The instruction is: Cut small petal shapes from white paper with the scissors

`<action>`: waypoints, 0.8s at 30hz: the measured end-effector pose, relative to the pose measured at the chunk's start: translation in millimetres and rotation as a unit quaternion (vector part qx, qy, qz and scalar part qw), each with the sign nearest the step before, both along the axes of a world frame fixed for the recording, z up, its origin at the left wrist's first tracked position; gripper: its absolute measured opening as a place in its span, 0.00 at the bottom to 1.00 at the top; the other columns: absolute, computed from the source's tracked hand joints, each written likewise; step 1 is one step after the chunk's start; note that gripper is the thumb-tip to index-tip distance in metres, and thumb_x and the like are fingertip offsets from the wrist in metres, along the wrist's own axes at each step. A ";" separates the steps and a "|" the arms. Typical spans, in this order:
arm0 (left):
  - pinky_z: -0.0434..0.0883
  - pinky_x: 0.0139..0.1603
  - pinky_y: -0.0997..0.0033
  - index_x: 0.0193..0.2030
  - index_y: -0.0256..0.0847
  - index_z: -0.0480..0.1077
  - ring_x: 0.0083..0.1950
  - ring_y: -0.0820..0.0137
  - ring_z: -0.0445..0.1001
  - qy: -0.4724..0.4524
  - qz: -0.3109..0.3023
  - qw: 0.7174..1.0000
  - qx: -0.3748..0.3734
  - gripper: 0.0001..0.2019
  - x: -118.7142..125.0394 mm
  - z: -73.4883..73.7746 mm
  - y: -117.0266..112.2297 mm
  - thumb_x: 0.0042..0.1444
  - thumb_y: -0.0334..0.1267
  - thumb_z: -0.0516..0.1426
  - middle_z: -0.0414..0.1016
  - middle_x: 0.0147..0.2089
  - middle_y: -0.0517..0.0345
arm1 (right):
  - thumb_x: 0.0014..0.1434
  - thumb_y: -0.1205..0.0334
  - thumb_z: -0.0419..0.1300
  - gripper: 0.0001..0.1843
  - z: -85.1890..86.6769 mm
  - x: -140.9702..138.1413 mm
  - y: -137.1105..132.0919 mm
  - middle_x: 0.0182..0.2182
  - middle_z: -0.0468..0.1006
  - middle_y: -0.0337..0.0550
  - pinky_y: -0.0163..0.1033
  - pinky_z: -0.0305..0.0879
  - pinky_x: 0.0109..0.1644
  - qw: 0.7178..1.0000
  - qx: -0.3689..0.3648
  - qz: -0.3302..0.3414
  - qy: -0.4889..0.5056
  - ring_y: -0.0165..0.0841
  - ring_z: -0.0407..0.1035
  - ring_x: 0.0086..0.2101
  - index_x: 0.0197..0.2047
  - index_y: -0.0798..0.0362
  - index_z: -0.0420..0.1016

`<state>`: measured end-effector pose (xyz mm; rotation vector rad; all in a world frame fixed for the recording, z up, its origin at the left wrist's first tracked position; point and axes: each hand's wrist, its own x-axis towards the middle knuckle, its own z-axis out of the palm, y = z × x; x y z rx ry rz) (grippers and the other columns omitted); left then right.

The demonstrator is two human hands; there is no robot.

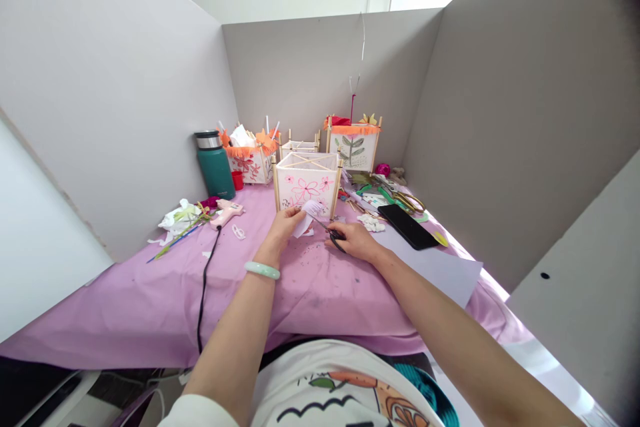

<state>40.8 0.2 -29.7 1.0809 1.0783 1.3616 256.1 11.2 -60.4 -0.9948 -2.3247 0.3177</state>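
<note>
My left hand (287, 221) is closed on a small piece of pale lilac paper (303, 221), whose upper edge is cut into a fringe. Black-handled scissors (336, 237) are gripped in my right hand (354, 240), and their blades point left toward the paper. Whether the blades touch it is too small to tell. Just behind both hands stands a white paper lantern box (307, 183) with wooden corner sticks and pink drawn flowers. Small paper scraps lie below the lilac piece, on the purple cloth (300, 287).
At the left are a pink glue gun (227, 212) with a black cord and a green bottle (216, 167). More decorated boxes stand behind, including one with orange fringe (353, 147). A black phone (407, 227) and a lilac sheet (445, 273) lie right. Grey partitions enclose the table.
</note>
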 end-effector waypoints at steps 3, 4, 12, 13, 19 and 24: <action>0.72 0.28 0.71 0.29 0.34 0.73 0.23 0.69 0.74 0.006 0.001 1.000 -0.001 0.10 -0.3 -0.2 0.5 0.49 0.37 0.68 0.77 0.25 0.53 | 0.58 0.55 0.67 0.16 0.1 -0.1 -0.1 0.30 0.82 0.41 0.32 0.58 0.34 1.000 0.000 -0.004 -0.002 0.31 0.72 0.29 0.49 0.52 0.80; 0.72 0.28 0.71 0.29 0.33 0.73 0.23 0.69 0.75 0.007 0.001 1.000 -0.001 0.10 -0.4 -0.2 0.6 0.49 0.37 0.68 0.77 0.25 0.53 | 0.58 0.55 0.67 0.16 -0.1 -0.2 0.0 0.30 0.81 0.41 0.32 0.58 0.34 1.000 0.001 -0.005 -0.002 0.31 0.72 0.29 0.49 0.52 0.80; 0.72 0.29 0.70 0.30 0.33 0.73 0.24 0.68 0.75 0.004 -0.001 1.000 -0.004 0.11 -0.7 0.1 0.4 0.48 0.38 0.68 0.77 0.25 0.53 | 0.58 0.55 0.67 0.16 -0.5 -0.1 0.2 0.29 0.81 0.40 0.33 0.57 0.34 1.000 0.004 -0.003 0.002 0.31 0.71 0.29 0.48 0.52 0.80; 0.72 0.29 0.70 0.31 0.33 0.73 0.24 0.68 0.75 0.003 -0.002 1.000 -0.004 0.11 -0.8 -0.1 0.6 0.48 0.38 0.68 0.77 0.25 0.53 | 0.58 0.55 0.67 0.16 -0.2 -0.1 -0.1 0.30 0.81 0.40 0.33 0.57 0.34 1.000 0.002 -0.004 0.001 0.31 0.71 0.29 0.48 0.52 0.80; 0.72 0.29 0.70 0.31 0.34 0.74 0.24 0.69 0.75 0.008 -0.008 1.000 0.008 0.12 -1.7 -1.5 1.6 0.48 0.40 0.68 0.77 0.25 0.54 | 0.58 0.55 0.67 0.16 -0.5 -0.6 0.0 0.30 0.81 0.40 0.33 0.57 0.33 1.000 0.006 -0.003 0.004 0.30 0.71 0.28 0.48 0.52 0.80; 0.72 0.28 0.70 0.31 0.34 0.74 0.24 0.68 0.75 0.009 -0.010 1.000 0.006 0.14 -1.5 -1.1 1.4 0.46 0.42 0.70 0.76 0.25 0.54 | 0.58 0.56 0.67 0.16 -2.2 0.2 1.6 0.29 0.81 0.39 0.32 0.57 0.33 1.000 0.011 0.002 0.008 0.30 0.71 0.28 0.48 0.52 0.80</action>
